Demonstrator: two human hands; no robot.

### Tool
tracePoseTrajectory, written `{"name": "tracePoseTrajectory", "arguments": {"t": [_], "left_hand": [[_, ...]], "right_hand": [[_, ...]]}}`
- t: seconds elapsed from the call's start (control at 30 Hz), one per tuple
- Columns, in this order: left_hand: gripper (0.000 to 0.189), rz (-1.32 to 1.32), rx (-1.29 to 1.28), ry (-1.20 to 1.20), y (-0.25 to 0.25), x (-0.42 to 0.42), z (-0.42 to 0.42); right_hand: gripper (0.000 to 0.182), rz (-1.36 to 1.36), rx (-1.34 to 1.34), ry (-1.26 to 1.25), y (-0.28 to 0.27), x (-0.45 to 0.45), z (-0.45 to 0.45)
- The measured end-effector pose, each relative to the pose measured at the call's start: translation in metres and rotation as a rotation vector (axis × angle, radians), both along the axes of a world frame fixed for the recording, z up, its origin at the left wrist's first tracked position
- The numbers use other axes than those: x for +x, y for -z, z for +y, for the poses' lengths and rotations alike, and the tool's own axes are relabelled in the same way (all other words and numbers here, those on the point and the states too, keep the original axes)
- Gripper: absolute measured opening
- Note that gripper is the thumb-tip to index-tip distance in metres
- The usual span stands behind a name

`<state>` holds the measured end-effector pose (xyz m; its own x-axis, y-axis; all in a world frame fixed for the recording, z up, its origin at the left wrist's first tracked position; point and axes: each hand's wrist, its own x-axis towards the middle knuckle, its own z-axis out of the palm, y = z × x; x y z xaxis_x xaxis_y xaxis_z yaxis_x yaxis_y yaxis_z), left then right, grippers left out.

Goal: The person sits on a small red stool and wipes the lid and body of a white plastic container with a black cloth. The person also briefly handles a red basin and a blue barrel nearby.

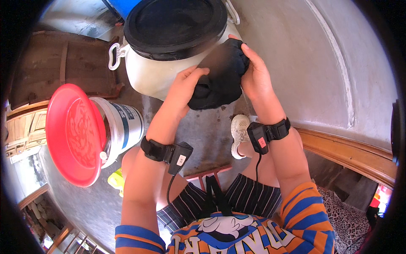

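Both hands hold a piece of black cloth (222, 76) up in front of a white plastic drum (152, 74). My left hand (187, 85) pinches its left side, thumb on top, near a dark fold or opening. At the upper right edge, my right hand (257, 70) grips the gathered rim between thumb and fingers. What kind of garment or cover the cloth is, I cannot tell. A black strap with a small box is on each wrist.
A black lid (177, 28) covers the drum. To the left, a red plastic basin (76, 136) rests tilted on a white bucket (127, 123). A pale wall (304, 63) rises at right. Brown wooden boards (57, 63) lean at upper left; a yellow-green object (116, 181) lies by the left leg.
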<state>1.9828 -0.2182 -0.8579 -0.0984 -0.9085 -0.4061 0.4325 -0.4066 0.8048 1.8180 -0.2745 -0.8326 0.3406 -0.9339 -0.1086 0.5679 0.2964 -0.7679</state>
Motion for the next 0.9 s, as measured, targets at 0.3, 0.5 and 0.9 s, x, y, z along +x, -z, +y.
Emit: {"name": "tracePoseTrajectory", "arguments": {"t": [0.3,0.5,0.9], "left_hand": [[0.026,0.368,0.184,-0.022,0.022,-0.032,0.000],[0.034,0.251,0.115,-0.047,0.009,-0.037,0.006],[0.031,0.271,0.147,-0.128,0.036,-0.049,0.008]], "right_hand": [[0.034,0.079,0.192,0.029,0.011,0.008,0.015],[0.030,-0.088,0.227,-0.063,0.005,0.008,0.011],[0.032,1.399,-0.791,0.252,0.040,0.008,-0.010]]}}
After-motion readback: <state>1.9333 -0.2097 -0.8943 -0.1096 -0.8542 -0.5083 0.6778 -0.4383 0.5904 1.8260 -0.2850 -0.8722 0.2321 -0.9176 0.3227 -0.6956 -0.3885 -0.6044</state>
